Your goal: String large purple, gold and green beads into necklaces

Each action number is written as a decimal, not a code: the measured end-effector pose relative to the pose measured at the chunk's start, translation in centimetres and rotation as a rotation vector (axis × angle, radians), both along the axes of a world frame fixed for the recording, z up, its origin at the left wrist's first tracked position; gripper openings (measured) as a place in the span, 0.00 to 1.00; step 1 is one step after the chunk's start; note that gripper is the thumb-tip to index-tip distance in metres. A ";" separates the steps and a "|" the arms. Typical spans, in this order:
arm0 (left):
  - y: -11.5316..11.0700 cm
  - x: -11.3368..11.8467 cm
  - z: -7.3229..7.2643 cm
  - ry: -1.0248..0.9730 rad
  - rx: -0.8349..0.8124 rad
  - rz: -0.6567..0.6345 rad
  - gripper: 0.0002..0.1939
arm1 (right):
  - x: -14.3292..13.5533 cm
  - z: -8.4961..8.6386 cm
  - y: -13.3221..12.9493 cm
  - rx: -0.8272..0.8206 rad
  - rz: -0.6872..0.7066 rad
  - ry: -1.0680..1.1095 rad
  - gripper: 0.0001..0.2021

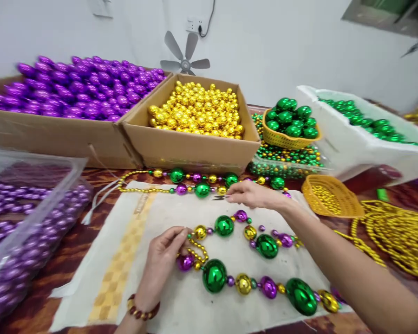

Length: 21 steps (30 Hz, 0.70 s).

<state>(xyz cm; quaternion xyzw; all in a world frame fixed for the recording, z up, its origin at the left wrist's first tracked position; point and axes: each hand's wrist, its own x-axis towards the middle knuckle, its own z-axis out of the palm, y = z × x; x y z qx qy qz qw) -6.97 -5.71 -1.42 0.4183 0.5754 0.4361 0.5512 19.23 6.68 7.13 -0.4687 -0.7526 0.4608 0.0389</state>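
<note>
My left hand pinches a bead garland at its small gold and green beads; thumb and forefinger are pressed together. From there the garland runs across the cloth, with large green balls, gold and purple balls and little beads between. My right hand is closed around small thread snips; two dark pointed blades stick out to the left, and the handle is hidden in the fingers. Just behind the blades lies a second bead garland, stretched across the cloth's back edge. A pale cloth lies beneath it all.
Cardboard boxes hold purple balls and gold balls. A yellow basket of green balls rests above mixed beads. Rightward are a white foam box, a small basket and gold bead strands. Bagged purple beads stand left.
</note>
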 end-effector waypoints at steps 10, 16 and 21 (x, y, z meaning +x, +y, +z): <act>2.8 0.7 2.3 -0.063 0.027 -0.034 0.13 | 16.6 -6.8 -8.0 0.311 -0.324 -0.387 0.16; 3.0 1.7 4.4 -0.177 -0.007 -0.115 0.13 | 13.2 -6.8 -8.4 0.572 -0.297 -0.463 0.12; 2.9 2.0 4.8 -0.117 0.034 -0.182 0.12 | 2.5 -1.8 -6.8 0.693 -0.082 0.073 0.10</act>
